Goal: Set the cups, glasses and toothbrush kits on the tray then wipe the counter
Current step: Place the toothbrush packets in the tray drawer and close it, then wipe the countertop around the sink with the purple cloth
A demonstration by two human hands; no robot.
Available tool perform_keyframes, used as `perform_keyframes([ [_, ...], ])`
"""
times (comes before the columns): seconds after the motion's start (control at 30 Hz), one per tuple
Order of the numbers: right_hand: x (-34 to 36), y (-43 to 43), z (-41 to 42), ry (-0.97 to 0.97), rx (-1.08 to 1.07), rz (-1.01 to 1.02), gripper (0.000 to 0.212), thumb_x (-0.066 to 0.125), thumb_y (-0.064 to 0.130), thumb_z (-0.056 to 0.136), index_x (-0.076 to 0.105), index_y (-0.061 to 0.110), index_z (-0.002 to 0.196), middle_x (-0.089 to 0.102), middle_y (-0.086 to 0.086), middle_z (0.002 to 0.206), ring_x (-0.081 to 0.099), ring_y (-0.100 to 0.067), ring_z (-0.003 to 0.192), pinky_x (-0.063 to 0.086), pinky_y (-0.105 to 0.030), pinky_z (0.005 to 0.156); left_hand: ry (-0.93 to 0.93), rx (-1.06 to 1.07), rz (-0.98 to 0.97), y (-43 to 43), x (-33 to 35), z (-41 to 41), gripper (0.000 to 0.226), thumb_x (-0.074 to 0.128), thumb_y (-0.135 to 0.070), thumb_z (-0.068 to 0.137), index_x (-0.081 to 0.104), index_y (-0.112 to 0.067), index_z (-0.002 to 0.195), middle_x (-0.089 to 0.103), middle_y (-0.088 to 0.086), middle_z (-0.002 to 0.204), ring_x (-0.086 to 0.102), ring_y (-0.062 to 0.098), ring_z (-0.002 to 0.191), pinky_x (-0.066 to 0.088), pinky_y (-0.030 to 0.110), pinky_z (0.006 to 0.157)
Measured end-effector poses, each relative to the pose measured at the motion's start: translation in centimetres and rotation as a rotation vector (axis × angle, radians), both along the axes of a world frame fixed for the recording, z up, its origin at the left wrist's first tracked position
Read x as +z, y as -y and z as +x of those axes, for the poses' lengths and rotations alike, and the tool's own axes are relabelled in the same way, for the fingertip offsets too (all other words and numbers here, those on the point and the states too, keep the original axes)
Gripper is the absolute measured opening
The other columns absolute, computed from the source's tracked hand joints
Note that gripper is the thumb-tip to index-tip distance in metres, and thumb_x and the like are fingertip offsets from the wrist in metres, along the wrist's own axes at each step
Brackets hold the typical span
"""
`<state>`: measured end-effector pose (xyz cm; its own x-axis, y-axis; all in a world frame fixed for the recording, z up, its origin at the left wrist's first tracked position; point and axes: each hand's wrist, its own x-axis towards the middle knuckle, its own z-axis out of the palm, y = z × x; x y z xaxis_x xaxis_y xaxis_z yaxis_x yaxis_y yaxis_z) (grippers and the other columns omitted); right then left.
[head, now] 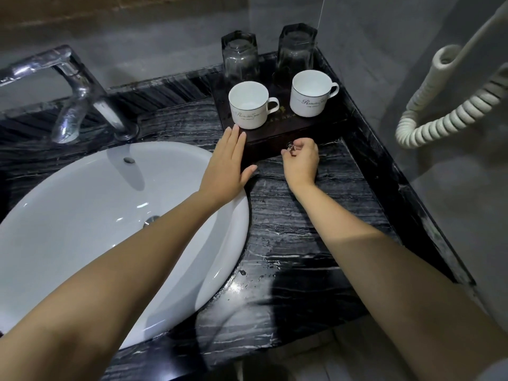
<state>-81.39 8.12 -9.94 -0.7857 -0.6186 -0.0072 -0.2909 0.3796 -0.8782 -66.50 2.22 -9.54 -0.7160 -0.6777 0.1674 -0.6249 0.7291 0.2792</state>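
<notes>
Both hands at the front edge of the dark tray (pixel 288 138), two cups and two glasses standing on it.

Left hand (pixel 229 163) lies flat and open, fingers together, against the tray's front-left corner, holding nothing; right hand (pixel 301 160) is curled at the middle of the tray's front edge, its fingertips pinching a small shiny metal piece (pixel 291 146) there. On the tray, one white cup (pixel 248 104) stands upright at the front left and a second white cup (pixel 310 92) at the front right, handles pointing right. Behind them, one glass (pixel 239 57) sits upside down at the back left, a second glass (pixel 297 48) at the back right. The tray occupies the back-right corner of the black marble counter (pixel 297 215), beside one white basin (pixel 82 215) and one chrome tap (pixel 79 94).
</notes>
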Motion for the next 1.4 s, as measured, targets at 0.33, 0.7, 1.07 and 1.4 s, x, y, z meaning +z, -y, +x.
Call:
perform_keyframes([
  [0.33,3.6,-2.2,4.5,-0.285,0.374,0.561,0.055,0.062,0.021,0.084,0.034,0.006,0.129,0.029,-0.016,0.14,0.027,-0.035,0.13,0.036,-0.044,0.103,0.176,0.099,0.117,0.4,2.0,6.3,0.06,0.05,-0.034,0.091,0.03,-0.007,0.141,0.03,0.016,0.151,0.031,0.033,0.136,0.028,0.041,0.111],
  [0.7,10.3,4.5,13.7,-0.532,1.266,0.884,0.042,0.059,0.037,0.088,0.058,0.005,0.115,0.055,-0.005,0.112,0.049,-0.023,0.092,0.041,-0.028,0.067,0.388,0.258,0.534,0.9,8.4,16.7,0.041,0.05,-0.04,0.089,0.051,-0.022,0.126,0.062,0.003,0.126,0.055,0.021,0.115,0.037,0.029,0.096],
  [1.07,11.5,5.7,29.7,-0.408,1.543,0.839,0.043,0.065,0.035,0.085,0.06,0.006,0.116,0.063,-0.005,0.107,0.063,-0.022,0.103,0.054,-0.036,0.088,0.047,0.471,0.846,-6.3,11.6,32.6,0.035,0.054,-0.038,0.088,0.054,-0.032,0.123,0.065,-0.002,0.119,0.06,0.009,0.105,0.05,0.027,0.091],
  [1.4,10.7,0.5,43.0,-0.349,1.743,0.542,0.027,0.064,0.018,0.085,0.069,-0.001,0.104,0.066,-0.007,0.082,0.059,-0.018,0.078,0.049,-0.029,0.074,0.175,0.706,0.628,-13.3,8.1,48.5,0.035,0.065,-0.025,0.083,0.062,-0.016,0.117,0.068,0.006,0.116,0.063,0.012,0.099,0.041,0.012,0.083],
])
